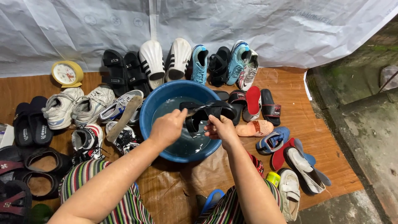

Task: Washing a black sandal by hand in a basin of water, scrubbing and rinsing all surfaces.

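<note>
A blue basin (pixel 149 103) of water sits on the brown board in front of me. Over it hangs a black strapped sandal (pixel 209 111), wet. My right hand (pixel 222 129) grips the sandal from below at its near side. My left hand (pixel 168 126) is closed on a small brush, its end barely showing at the sandal's left strap. Both forearms reach in over my striped trousers (pixel 97 182).
Many shoes ring the basin: white sneakers (pixel 76 105) and black sandals (pixel 33 124) left, white clogs (pixel 163 60) and blue trainers (pixel 238 60) behind, slippers (pixel 265 108) right. A yellow clock (pixel 67 74) stands far left. White sheeting (pixel 232 29) hangs behind; wet concrete (pixel 365 124) lies right.
</note>
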